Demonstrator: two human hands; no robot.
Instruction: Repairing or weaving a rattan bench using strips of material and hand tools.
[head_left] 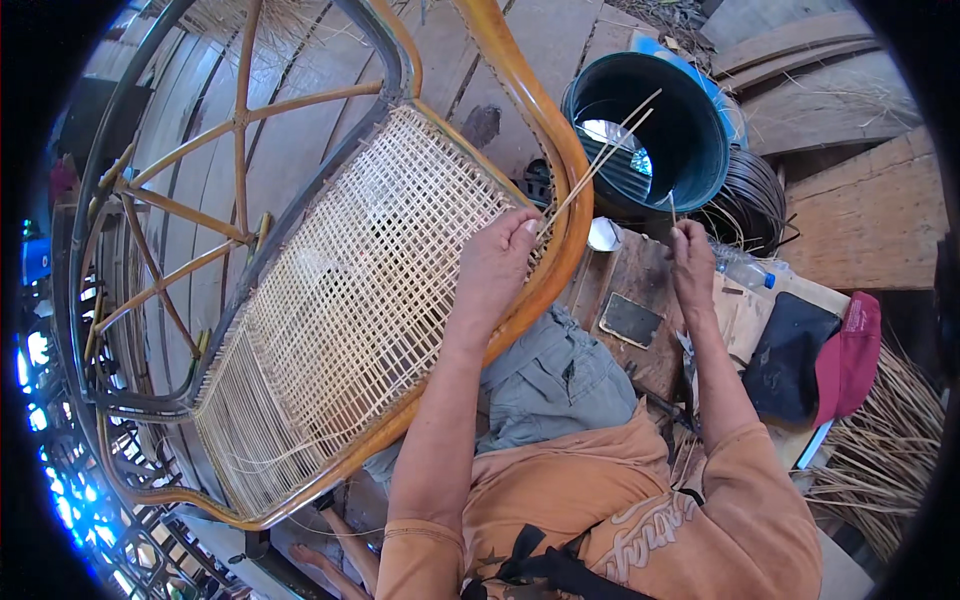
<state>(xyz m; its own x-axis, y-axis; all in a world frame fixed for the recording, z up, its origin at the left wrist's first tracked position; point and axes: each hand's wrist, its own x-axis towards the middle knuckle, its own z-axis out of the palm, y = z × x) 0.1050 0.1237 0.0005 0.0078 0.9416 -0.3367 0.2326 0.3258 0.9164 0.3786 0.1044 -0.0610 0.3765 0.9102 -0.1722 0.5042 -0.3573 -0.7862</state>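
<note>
Orange shirt (pixel 570 485) nearest, left grip (pixel 497 262) pinches cane strands (pixel 612 153), right grip (pixel 692 265) a slim piece (pixel 672 206), a rail (pixel 577 237) between, bucket (pixel 695 120) beyond.

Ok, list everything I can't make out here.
All in the head view:
- Left hand: curled fingertips, hidden behind the hand itself.
- Right hand: holds a thin, stick-like piece, too small to identify.
- Round dark-green bucket: bottom, lost in shadow and bright glare.
- Glossy orange-brown curved frame: upper end, cut off by the top edge.

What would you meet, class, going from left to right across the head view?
Woven cane panel, left hand's fingers, flat dark rectangle, right hand's fingers, clear bottle, red cap.
</note>
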